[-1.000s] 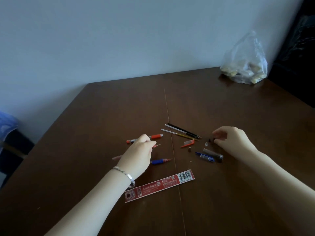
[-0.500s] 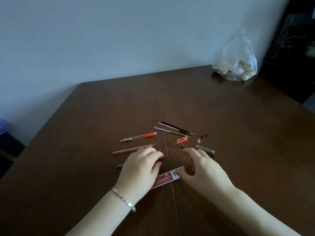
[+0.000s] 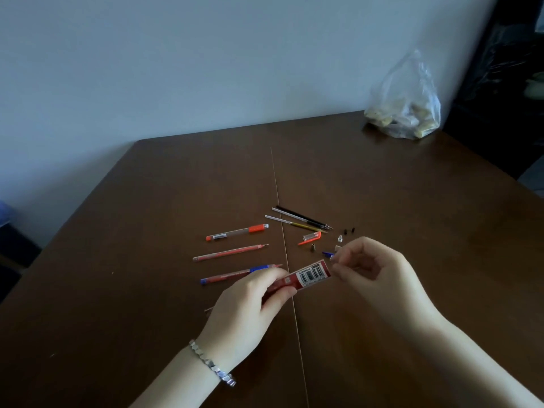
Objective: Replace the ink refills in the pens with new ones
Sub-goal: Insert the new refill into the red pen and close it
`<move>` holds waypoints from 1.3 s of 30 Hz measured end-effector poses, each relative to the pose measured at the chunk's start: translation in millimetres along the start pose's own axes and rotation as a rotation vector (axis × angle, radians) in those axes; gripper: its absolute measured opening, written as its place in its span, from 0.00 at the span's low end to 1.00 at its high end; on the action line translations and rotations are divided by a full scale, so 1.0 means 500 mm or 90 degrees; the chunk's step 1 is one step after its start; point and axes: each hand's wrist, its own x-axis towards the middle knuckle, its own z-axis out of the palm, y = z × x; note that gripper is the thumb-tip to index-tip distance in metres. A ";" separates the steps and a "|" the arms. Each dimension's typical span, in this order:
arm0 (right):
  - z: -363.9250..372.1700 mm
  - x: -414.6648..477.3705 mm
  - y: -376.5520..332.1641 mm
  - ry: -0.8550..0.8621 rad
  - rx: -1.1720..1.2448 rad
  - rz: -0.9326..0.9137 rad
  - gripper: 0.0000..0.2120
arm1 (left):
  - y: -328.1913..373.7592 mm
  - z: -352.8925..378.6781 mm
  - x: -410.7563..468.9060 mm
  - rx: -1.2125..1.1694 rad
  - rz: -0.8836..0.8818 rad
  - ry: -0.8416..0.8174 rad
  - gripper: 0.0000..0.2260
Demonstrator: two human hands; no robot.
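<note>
My left hand point(image 3: 250, 304) grips a long red refill packet point(image 3: 309, 275) lifted above the table, barcode end pointing right. The fingertips of my right hand point(image 3: 374, 275) pinch that barcode end. On the brown table point(image 3: 412, 216) lie an orange-capped pen point(image 3: 237, 232), a bare red refill point(image 3: 229, 252) and a blue-gripped pen point(image 3: 235, 274) with a red refill in it. Further back lie black and yellow refills point(image 3: 300, 219), an orange cap point(image 3: 310, 238), a blue cap point(image 3: 328, 254) and small tip pieces point(image 3: 344, 233).
A clear plastic bag point(image 3: 404, 104) with pale lumps sits at the table's far right corner by the wall. Dark furniture stands to the right of the table. A seam runs down the middle of the tabletop.
Both hands left the pen parts, came together on the red refill packet and lifted it off the table. My right hand now pinches its barcode end.
</note>
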 end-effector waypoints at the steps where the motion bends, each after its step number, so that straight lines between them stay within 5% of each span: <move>1: -0.002 0.000 -0.003 -0.005 -0.025 -0.010 0.15 | 0.004 -0.003 0.002 -0.004 0.007 0.003 0.16; 11: -0.005 -0.004 -0.013 -0.055 -0.049 -0.063 0.24 | 0.022 -0.017 0.012 -0.028 0.009 -0.080 0.13; 17: -0.009 -0.013 -0.017 -0.051 -0.023 -0.087 0.13 | 0.018 -0.023 0.018 -0.126 -0.082 -0.176 0.09; 26: -0.053 0.005 0.002 0.099 0.358 0.119 0.17 | -0.003 -0.027 0.011 -0.191 -0.119 -0.139 0.04; 30: -0.024 -0.004 0.005 0.044 0.469 0.150 0.03 | 0.009 -0.016 0.015 -0.223 -0.131 -0.137 0.05; 35: -0.002 -0.013 0.018 0.045 0.422 0.186 0.07 | 0.011 -0.010 0.017 -0.239 -0.140 -0.156 0.04; 39: -0.016 -0.003 0.010 0.098 0.408 0.173 0.04 | -0.005 -0.012 0.014 -0.106 -0.139 -0.176 0.03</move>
